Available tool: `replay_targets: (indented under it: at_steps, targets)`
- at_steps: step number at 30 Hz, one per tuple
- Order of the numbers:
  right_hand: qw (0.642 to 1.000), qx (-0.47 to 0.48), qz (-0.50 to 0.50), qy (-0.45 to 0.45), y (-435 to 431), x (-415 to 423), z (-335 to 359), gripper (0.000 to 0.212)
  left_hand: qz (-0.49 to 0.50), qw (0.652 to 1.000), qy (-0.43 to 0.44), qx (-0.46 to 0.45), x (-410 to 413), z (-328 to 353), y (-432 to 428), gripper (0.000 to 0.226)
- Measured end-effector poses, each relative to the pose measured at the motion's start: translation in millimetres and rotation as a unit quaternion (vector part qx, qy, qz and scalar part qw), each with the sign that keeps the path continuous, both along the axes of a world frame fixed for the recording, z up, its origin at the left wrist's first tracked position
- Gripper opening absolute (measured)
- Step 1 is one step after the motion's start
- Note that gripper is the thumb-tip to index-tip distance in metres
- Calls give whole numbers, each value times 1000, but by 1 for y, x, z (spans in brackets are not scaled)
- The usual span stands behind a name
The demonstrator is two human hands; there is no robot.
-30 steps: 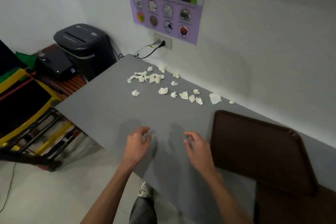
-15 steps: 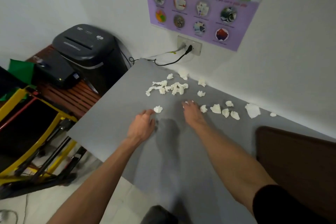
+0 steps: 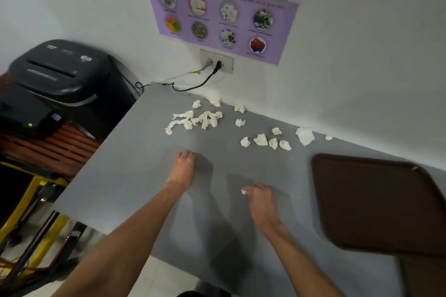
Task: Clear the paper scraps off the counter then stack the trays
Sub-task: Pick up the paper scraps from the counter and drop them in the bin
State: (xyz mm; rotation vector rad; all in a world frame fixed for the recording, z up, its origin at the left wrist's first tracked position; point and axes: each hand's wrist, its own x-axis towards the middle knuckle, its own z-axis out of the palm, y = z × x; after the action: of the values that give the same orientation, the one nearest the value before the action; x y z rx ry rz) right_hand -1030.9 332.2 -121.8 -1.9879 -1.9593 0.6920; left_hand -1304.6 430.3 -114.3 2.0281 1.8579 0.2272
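Several crumpled white paper scraps lie on the grey counter near the wall, with a tangled cluster of scraps further left. My left hand rests on the counter with its fingers curled, a sliver of white paper at the fingertips. Closer to me, my right hand pinches a small paper scrap. A dark brown tray lies flat on the counter to the right of my right hand. The corner of a second brown tray shows below it.
A black paper shredder stands left of the counter beside a black device on a slatted wooden bench. A black cable runs from the wall socket over the counter's back corner. A yellow frame stands lower left.
Both hands reached to the scraps and closed on one each. My right hand has drawn back toward me with its scrap; the scrap by my left hand no longer lies on the counter.
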Motion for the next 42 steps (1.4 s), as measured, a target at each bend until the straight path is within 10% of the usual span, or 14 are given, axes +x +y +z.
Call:
replay_targets:
  at_steps: [15, 42]
  targets:
    - [931, 195, -240, 196, -245, 168, 101, 21, -55, 972, -222, 57, 236, 60, -231, 15]
    - [732, 229, -631, 117, -743, 633, 70, 14, -437, 860, -253, -73, 846, 70, -652, 8]
